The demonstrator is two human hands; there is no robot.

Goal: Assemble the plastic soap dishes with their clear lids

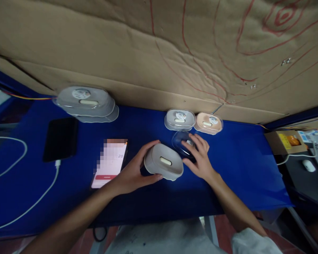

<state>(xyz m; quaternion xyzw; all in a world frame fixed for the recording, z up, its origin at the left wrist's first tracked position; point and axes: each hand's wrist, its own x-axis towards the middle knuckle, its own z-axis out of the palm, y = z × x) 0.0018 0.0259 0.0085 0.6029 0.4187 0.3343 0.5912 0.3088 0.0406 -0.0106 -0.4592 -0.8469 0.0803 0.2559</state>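
My left hand (137,169) is wrapped around the left end of a grey oval soap-dish-like container (155,157), thumb along its near side and fingers on the far side. The container has no cover on it, and a pale elongated piece (165,161) shows in its middle. Just behind it to the right, my right hand (200,157) grips a clear oval lid (178,141) with a round sticker. Its fingers reach over the lid's top, and the thumb points toward the container's right end. The hand hides the lid's right part.
Covered grey (172,123) and peach (208,128) containers stand at the back, with stacked grey containers (95,95) farther left. A lit phone (110,162), a black device (60,139) and a white cable (46,192) lie on the blue table (243,165). Brown paper covers the wall behind.
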